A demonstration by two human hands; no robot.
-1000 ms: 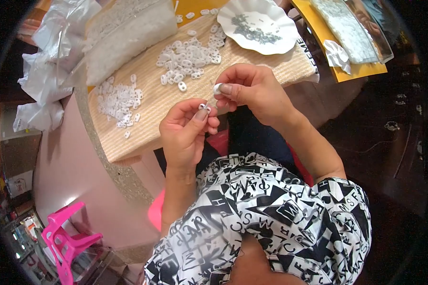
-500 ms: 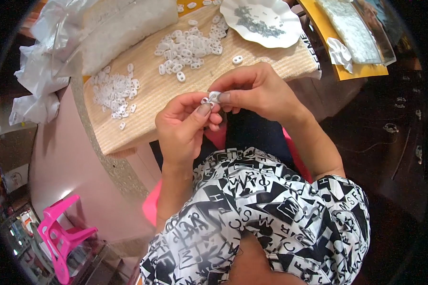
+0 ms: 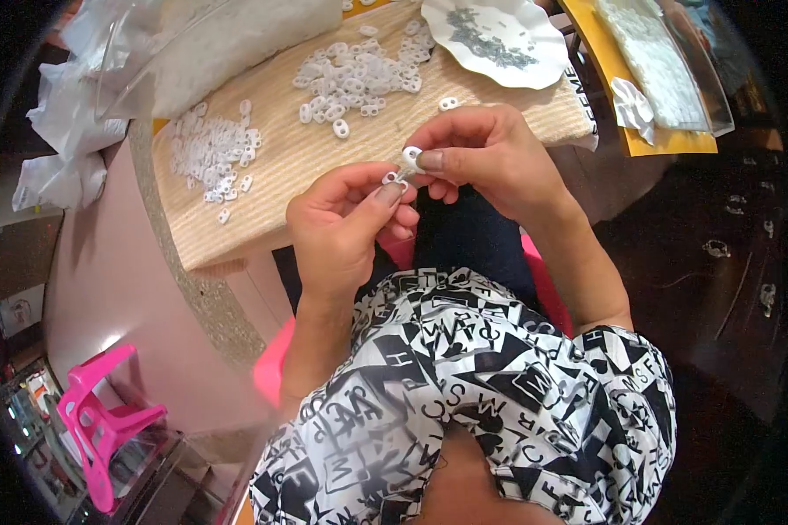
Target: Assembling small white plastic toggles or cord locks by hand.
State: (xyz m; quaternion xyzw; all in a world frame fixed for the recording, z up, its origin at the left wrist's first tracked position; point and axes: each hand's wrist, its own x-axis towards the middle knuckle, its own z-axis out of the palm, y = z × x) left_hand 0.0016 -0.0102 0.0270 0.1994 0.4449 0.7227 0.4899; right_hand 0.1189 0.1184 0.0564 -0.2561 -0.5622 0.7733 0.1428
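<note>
Between the thumb and fingertips of my left hand (image 3: 341, 223) is a small white two-holed plastic piece (image 3: 400, 185), partly hidden by the thumb. My right hand (image 3: 499, 162) pinches a larger white oval plastic piece (image 3: 412, 157) with a dark hole showing. The two pieces are very close, the oval one slightly higher; whether they touch I cannot tell. Beyond my hands lies a pile of white oval two-holed pieces (image 3: 359, 79). Smaller white pieces (image 3: 210, 153) are heaped to the left. One single oval piece (image 3: 448, 103) lies close behind my right hand.
A scalloped white plate (image 3: 534, 66) with small grey metal bits (image 3: 490, 44) stands at the far right of the wrapped tabletop (image 3: 263, 214). Clear bags of white pieces (image 3: 236, 52) lie at the back left. A pink stool (image 3: 105, 420) is on the floor at left.
My right hand has risen slightly and drawn the oval piece up from the small piece in my left hand. Earlier the two were pressed together. The view has shifted a little.
</note>
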